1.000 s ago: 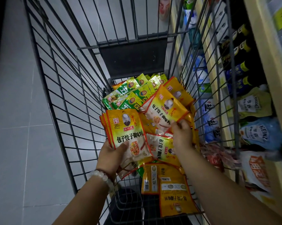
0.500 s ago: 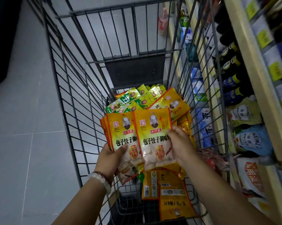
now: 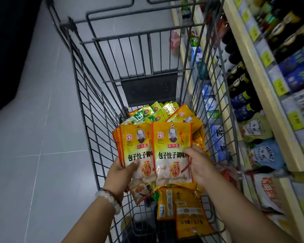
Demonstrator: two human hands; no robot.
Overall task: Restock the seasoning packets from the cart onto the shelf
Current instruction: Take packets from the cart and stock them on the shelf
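Packet: one orange-yellow seasoning packet (image 3: 172,151) held upright above the cart, its left edge overlapping the stack beside it.
Stack: several matching packets (image 3: 135,151) fanned together, faces toward the camera, also above the cart.
Right hand: right hand (image 3: 200,165) pinches the single packet by its right edge, thumb on the front, fingers behind.
Left hand: left hand (image 3: 120,174) grips the stack from below and left, thumb pressed on the front packet; a pale bead bracelet (image 3: 108,200) sits on the wrist.
Loose packets: more orange packets (image 3: 186,216) lie face-down at the near end of the cart, others under the hands; green packets (image 3: 147,114) are heaped at the far end.
Cart: wire cart (image 3: 88,120) stands just beside the shelf, still holding plenty.
Shelf: shelf (image 3: 263,95) on the right carries dark bottles and soft pouches; no slot for these packets can be made out.
Done: a handful appears gathered; nothing seen shows any of these packets placed on the shelf.
Left: likely joining the single packet to the stack, carrying the bundle to the shelf, then repeating for what remains.
Progress: judged early, in the gathering stage.
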